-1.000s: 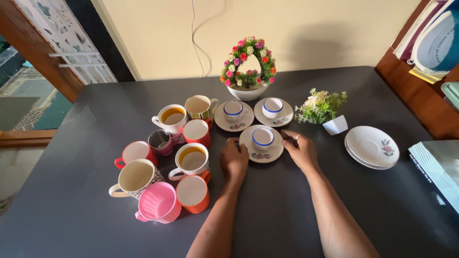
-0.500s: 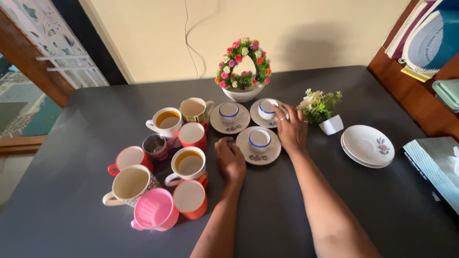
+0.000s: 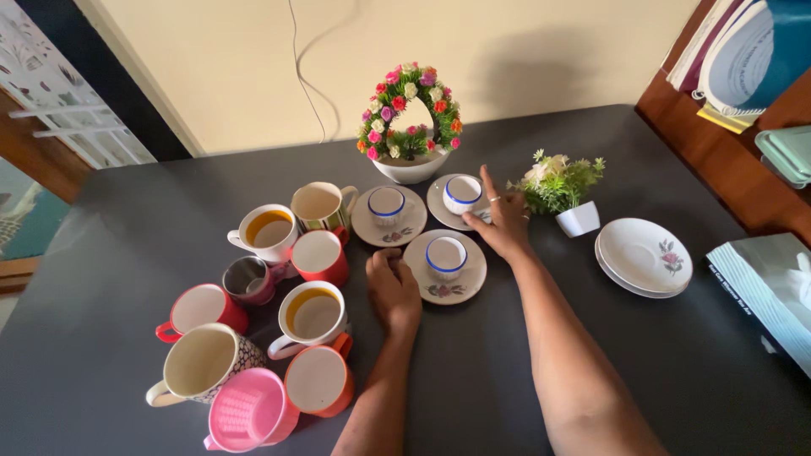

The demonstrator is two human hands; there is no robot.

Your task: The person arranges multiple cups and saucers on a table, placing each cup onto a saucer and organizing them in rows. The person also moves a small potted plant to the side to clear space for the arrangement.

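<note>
My left hand (image 3: 393, 291) rests on the dark table (image 3: 718, 380) with its fingers curled, just left of the near saucer (image 3: 431, 287), which carries a white blue-rimmed cup (image 3: 445, 253). My right hand (image 3: 500, 221) lies against the right edge of the far right saucer (image 3: 439, 207). Its index finger points up beside that saucer's cup (image 3: 461, 192), and there is a ring on one finger. A third cup (image 3: 386, 205) on its own saucer (image 3: 372, 230) stands to the left of these. Neither hand lifts anything.
Several mugs (image 3: 314, 311) and a pink strainer cup (image 3: 245, 418) crowd the left. A flower wreath in a white bowl (image 3: 408, 118) stands behind the cups. A small potted plant (image 3: 557, 181) and stacked empty saucers (image 3: 644, 256) lie right. A silver packet (image 3: 769, 287) is at the far right.
My right hand left the near saucer and moved up to the far right saucer, settling on its edge. My left hand stayed beside the near saucer. The view shifted slightly.
</note>
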